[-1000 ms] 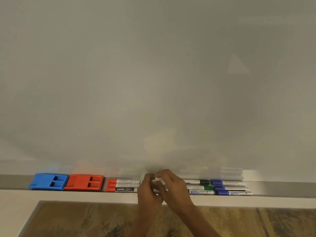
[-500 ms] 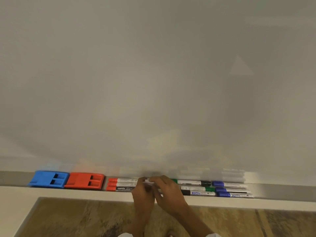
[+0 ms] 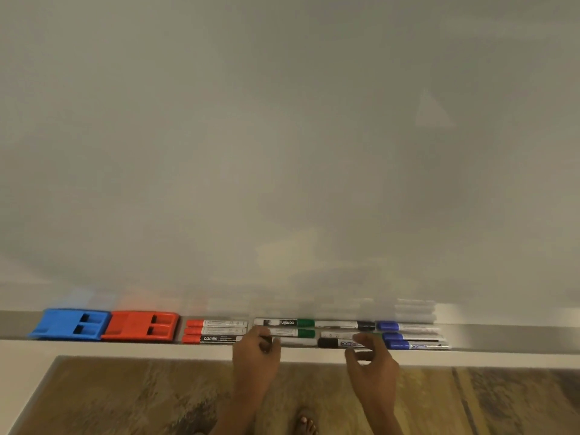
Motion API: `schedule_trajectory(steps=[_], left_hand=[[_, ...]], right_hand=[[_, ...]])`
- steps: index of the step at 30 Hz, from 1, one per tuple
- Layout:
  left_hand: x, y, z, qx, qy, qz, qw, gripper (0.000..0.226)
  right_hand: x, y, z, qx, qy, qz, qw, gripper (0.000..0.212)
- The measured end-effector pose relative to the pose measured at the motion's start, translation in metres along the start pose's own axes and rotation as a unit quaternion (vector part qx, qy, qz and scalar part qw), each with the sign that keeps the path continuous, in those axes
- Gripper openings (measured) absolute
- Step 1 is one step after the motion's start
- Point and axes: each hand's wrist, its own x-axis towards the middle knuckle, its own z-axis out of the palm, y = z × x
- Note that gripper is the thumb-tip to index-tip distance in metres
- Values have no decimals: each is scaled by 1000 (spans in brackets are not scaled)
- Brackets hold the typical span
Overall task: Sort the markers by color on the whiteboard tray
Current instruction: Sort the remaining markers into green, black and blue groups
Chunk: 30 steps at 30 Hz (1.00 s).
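Note:
On the grey whiteboard tray (image 3: 502, 337) the markers lie in groups. Three red markers (image 3: 215, 331) are at the left, two green markers (image 3: 295, 328) sit in the middle back rows, black markers (image 3: 345, 325) lie to their right, and three blue markers (image 3: 411, 336) are furthest right. My left hand (image 3: 255, 356) pinches the dark-capped end of a white-barrelled marker (image 3: 298, 342) in the front row. My right hand (image 3: 372, 359) has its fingertips on a black marker (image 3: 332, 343) in the front row, with the thumb apart below the tray edge.
A blue eraser (image 3: 67, 323) and a red eraser (image 3: 139, 324) sit at the tray's left end. The whiteboard (image 3: 282, 152) fills the view above. Below the tray is a wood-patterned floor (image 3: 125, 397), where a bare foot (image 3: 306, 423) shows.
My hands were together over the middle markers and have separated. The right hand moved right to the black markers, uncovering the green ones, while the left hand stayed by the red group.

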Motion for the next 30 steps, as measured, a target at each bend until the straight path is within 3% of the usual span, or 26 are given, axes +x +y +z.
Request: schedule_trajectory(steps=[3,6,9,30], left_hand=[[-12,25,17,12,-95,17,995,25],[-22,54,38,15,-195,13,981,41],[-25,69,53,26,-244,-1,969,54],[-31,76,69,51,-278,-29,959,65]], right_hand=[[12,6,-17,-5,43,42,998,32],[21,13,-23,-71,23,24,997,38],[26,15,-25,-129,3,12,992,45],[30,10,-24,-280,-85,-29,956,66]])
